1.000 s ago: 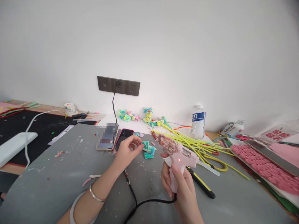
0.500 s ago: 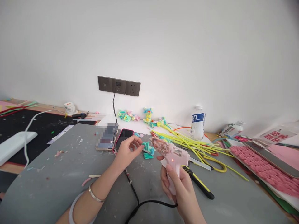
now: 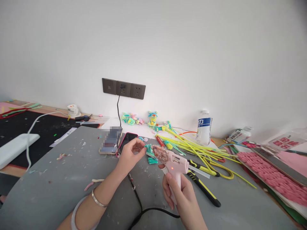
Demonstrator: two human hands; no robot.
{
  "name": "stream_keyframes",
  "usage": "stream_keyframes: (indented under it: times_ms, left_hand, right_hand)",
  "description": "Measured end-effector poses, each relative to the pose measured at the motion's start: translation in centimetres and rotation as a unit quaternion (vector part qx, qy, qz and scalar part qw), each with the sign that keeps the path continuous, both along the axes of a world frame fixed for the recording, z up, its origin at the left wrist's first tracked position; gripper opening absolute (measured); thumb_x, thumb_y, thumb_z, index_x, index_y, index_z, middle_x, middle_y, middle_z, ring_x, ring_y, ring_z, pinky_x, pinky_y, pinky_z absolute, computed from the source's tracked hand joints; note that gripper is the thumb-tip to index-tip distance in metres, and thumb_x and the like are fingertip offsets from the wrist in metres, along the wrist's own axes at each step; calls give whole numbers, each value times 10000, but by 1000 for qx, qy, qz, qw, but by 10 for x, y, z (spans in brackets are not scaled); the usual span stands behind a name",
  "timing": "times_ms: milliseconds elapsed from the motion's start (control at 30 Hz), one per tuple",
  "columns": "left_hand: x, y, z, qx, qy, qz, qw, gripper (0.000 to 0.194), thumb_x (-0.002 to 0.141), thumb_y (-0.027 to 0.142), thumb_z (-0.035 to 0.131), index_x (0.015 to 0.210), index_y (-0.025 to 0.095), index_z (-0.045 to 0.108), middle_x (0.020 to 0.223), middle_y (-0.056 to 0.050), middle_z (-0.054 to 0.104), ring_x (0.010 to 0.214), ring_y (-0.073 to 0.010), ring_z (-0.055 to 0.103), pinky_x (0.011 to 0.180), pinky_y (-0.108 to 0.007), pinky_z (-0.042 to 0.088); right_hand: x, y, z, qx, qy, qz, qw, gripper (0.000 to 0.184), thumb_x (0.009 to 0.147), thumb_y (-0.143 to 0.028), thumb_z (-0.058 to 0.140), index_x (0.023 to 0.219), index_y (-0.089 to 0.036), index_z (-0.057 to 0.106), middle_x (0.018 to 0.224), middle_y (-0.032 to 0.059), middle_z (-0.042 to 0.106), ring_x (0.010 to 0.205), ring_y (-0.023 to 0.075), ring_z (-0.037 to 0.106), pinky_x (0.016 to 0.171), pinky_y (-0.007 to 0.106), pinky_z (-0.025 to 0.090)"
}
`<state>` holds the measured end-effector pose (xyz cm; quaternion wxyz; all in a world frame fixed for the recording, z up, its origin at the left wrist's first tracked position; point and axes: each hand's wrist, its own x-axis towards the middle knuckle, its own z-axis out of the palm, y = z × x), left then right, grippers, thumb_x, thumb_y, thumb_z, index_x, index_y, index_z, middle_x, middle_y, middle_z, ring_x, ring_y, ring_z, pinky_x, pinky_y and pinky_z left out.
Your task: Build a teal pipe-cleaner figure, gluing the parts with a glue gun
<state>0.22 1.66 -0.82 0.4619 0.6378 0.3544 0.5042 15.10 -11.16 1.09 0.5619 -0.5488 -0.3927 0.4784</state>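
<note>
My right hand is wrapped round the handle of a pale pink hot glue gun, whose small light glows orange. A clear glue stick sticks out of its back. The gun's front end, crusted with brown residue, points left and meets or overlaps a teal pipe-cleaner piece; contact at the tip cannot be made out. My left hand pinches the upper left of that piece between thumb and fingertips. Just below it shows another teal pipe-cleaner bit, partly overlapped, near the grey mat.
Black-and-yellow pliers lie right of the gun, beside yellow-green pipe cleaners. A white bottle stands behind. Two phones, one a pink-edged phone, lie beyond my left hand. A black cord crosses the grey mat.
The glue gun has moved left, bringing its front end up to the teal piece. My left hand keeps its pinch in nearly the same place. The camera view has shifted slightly.
</note>
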Motion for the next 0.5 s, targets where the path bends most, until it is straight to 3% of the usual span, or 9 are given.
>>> stream_keyframes:
  times_ms: [367, 500]
  left_hand:
    - [-1, 2, -3, -13, -27, 22, 999, 131, 792, 294, 687, 792, 197, 599, 755, -2, 595, 709, -161, 595, 644, -254, 498]
    - [-2, 4, -3, 3, -12, 43, 999, 114, 800, 278, 675, 791, 197, 596, 734, 11, 599, 667, -142, 574, 634, -244, 462]
  right_hand:
    - [-7, -7, -10, -31, -44, -33, 998, 517, 772, -686, 677, 736, -190, 534, 488, -88, 368, 386, 62, 283, 386, 206, 218]
    - [1, -9, -5, 28, -23, -106, 994, 479, 859, -627, 627, 684, -200, 496, 496, -66, 411, 386, 71, 331, 410, 226, 258]
